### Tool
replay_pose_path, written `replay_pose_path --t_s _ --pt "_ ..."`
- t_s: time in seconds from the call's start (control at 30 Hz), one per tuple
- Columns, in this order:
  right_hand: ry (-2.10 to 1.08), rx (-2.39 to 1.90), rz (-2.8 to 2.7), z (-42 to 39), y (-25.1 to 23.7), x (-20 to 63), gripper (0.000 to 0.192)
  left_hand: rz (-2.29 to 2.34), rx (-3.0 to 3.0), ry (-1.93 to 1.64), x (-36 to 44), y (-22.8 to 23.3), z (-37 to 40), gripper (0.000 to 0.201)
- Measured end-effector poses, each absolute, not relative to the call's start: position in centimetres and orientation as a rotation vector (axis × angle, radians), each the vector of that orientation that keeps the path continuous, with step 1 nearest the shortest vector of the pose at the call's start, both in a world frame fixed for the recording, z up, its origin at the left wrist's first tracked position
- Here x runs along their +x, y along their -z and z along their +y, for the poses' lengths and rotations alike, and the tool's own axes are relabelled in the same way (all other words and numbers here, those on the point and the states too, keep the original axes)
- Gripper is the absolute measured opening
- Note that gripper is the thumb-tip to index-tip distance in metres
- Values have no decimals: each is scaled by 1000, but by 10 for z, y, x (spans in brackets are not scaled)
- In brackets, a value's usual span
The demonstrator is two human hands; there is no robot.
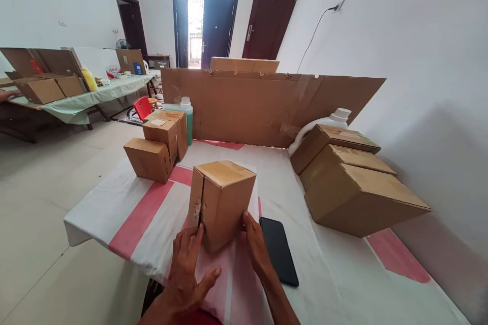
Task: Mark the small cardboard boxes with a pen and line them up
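A taped cardboard box (pixel 229 203) is at the near edge of the table in front of me, one corner edge towards me. Whether its bottom rests flat on the cloth I cannot tell. My left hand (pixel 188 266) presses its fingertips to the box's lower left side, by a dark seam with a torn patch, its thumb spread away. Against the right side, low down, the fingers of my right hand (pixel 254 241) grip the box, so it is held between both hands. A black phone-like slab (pixel 280 251) lies just right of my right hand.
Smaller cardboard boxes (pixel 147 159) and a green-liquid bottle (pixel 189 122) stand at the left. Several larger boxes (pixel 366 195) lean at the right before a white jug (pixel 339 117). An upright cardboard sheet (pixel 244 106) closes the back. Another person's arm (pixel 9 94) shows far left.
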State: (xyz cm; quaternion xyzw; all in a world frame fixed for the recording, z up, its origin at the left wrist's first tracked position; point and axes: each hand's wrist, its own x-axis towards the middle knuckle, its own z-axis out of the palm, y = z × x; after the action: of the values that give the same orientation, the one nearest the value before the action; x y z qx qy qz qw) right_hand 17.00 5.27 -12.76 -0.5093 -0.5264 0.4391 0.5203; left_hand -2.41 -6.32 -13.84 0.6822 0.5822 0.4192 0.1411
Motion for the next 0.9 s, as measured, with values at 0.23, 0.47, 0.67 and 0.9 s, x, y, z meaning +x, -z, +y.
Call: replay_pose_path --t_s 0.23,0.47,0.67,0.9 --pt "-1375 -1179 -1217 56 127 174 68 1630 2322 -1198 -9 105 -63 92" --pt "-1554 -1092 -1103 61 150 175 81 1706 2173 -1239 -31 103 -43 86" --pt "-1601 -971 -1077 48 150 174 76 1690 1998 -1128 -46 113 -37 76" --pt "-1486 -1012 -1048 22 121 178 67 1688 2106 -1321 -53 89 -11 67"
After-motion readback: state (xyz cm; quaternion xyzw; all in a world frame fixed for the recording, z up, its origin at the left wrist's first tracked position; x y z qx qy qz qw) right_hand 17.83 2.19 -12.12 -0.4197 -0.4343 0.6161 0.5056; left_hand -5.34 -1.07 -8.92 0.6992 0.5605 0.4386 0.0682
